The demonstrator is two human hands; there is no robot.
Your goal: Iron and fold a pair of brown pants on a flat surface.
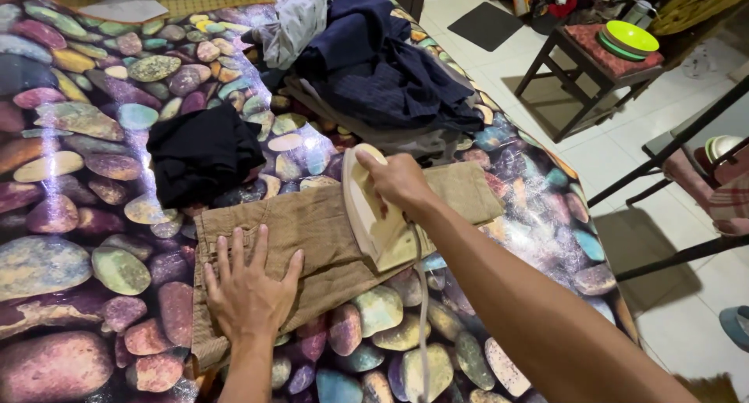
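Observation:
A tan-brown garment (312, 231) lies spread flat on a table covered with a glossy pebble-patterned cloth (78, 177). My left hand (248, 287) rests flat on the garment's near left part, fingers spread. My right hand (399, 181) grips the handle of a cream-coloured clothes iron (374, 216), which sits on the garment's right half. The iron's cord (423, 309) runs down toward me along my right forearm.
A folded black garment (204, 153) lies to the far left of the tan one. A heap of dark blue and grey clothes (367, 67) fills the table's far end. On the tiled floor to the right stand a small stool with green plates (624, 40) and dark chair legs (663, 161).

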